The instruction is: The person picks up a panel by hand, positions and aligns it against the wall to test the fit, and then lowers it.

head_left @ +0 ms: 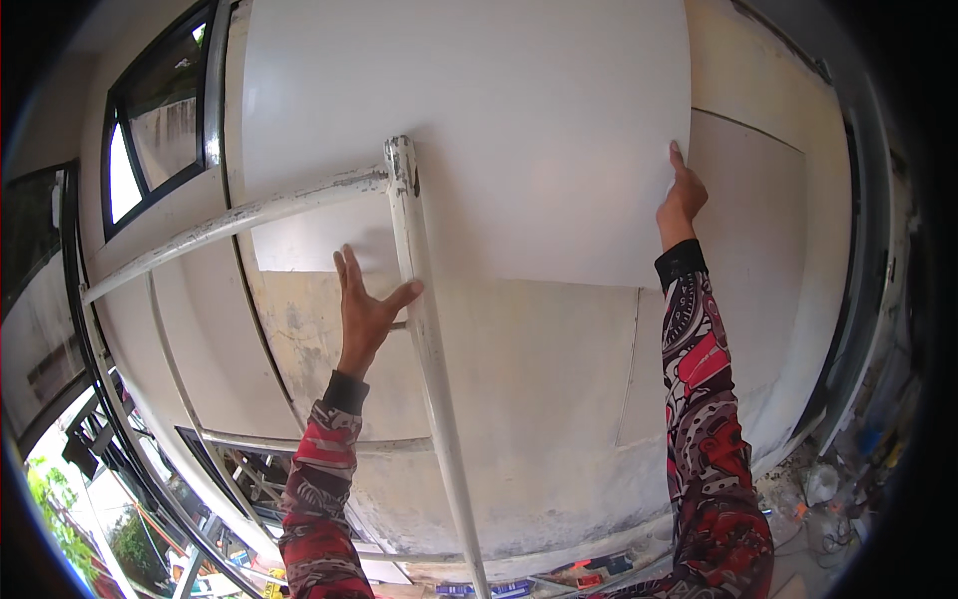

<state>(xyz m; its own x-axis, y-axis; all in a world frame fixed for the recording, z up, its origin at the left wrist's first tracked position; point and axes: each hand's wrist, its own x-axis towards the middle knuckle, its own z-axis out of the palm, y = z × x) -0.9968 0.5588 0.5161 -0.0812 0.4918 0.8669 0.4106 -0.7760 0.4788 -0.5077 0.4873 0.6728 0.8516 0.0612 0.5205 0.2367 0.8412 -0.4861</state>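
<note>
A large smooth white panel (479, 130) stands flat against the wall in front of me. My right hand (682, 203) is at its right edge, one digit pointing up along that edge and the other fingers bent and partly hidden. Below the panel's bottom edge, toward the left, my left hand (365, 314) is raised with fingers spread. Its fingertips reach the panel's lower border, and its thumb points at a worn white metal post (431, 349), close to or touching it. Whether the left fingertips press on the panel I cannot tell.
A chipped white scaffold rail (239, 218) runs left from the post's top. Behind is a stained cream wall (539, 399) with another board (743, 240) at right. A dark-framed window (160, 120) stands upper left. Clutter (828, 499) lies low at right, and tools (499, 589) lie below.
</note>
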